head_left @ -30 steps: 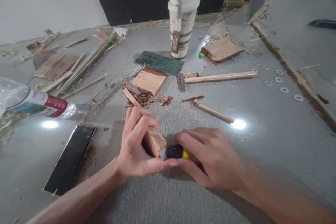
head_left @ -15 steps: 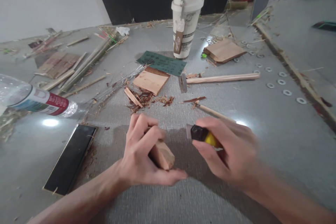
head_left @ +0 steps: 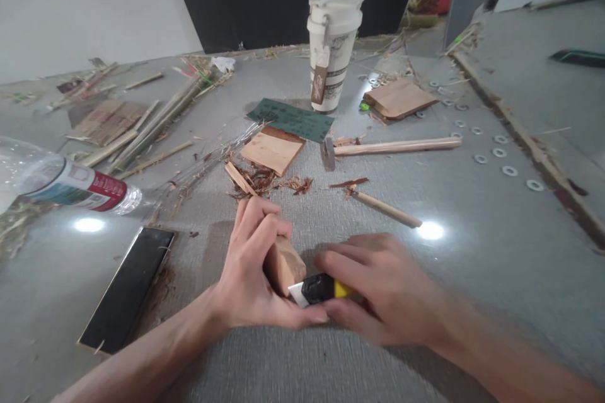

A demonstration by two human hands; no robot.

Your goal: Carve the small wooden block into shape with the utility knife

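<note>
My left hand [head_left: 258,271] is wrapped round a small wooden block [head_left: 285,261], whose end faces toward me. My right hand [head_left: 378,286] grips a utility knife [head_left: 319,289] with a black and yellow body. Its short blade lies at the near lower end of the block, just above my left thumb; whether it bites into the wood I cannot tell. Beyond the left hand are reddish-brown shavings [head_left: 265,181] and a flat piece of wood [head_left: 273,150]. A thin wooden stick [head_left: 385,206] lies past the right hand.
A hammer [head_left: 397,147] lies in front of a lidded paper cup [head_left: 334,53] and green sandpaper [head_left: 290,119]. On the left are a plastic bottle [head_left: 80,182] and a black phone [head_left: 127,289]. Several washers [head_left: 509,170] and another wooden piece [head_left: 401,99] lie on the right.
My right hand has moved left and slightly down, bringing the knife blade from apart to the block's end. The left hand keeps its hold, and the view has shifted slightly.
</note>
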